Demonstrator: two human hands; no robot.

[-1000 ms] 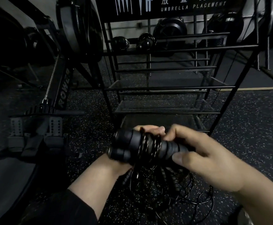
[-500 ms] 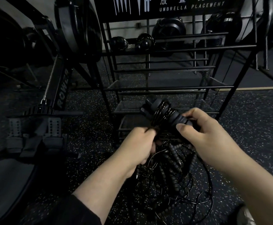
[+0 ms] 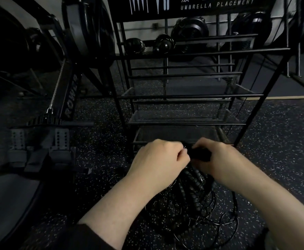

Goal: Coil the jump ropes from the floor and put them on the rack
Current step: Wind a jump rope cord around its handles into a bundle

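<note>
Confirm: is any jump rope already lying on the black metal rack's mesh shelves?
No. The mesh shelves of the black metal rack show nothing on them; the black jump-rope bundle is between the left hand and right hand.

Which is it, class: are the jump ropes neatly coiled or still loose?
Still loose. The jump ropes sprawl in tangled loops on the floor, under the left hand and right hand.

The location is a gym, identified by speckled rubber flooring (image 3: 274, 141), a rowing machine (image 3: 70, 98) marked "ROWER", dumbbells (image 3: 163, 43) stored behind a black metal rack (image 3: 183, 123), and weight plates (image 3: 86, 29) nearby.
</note>
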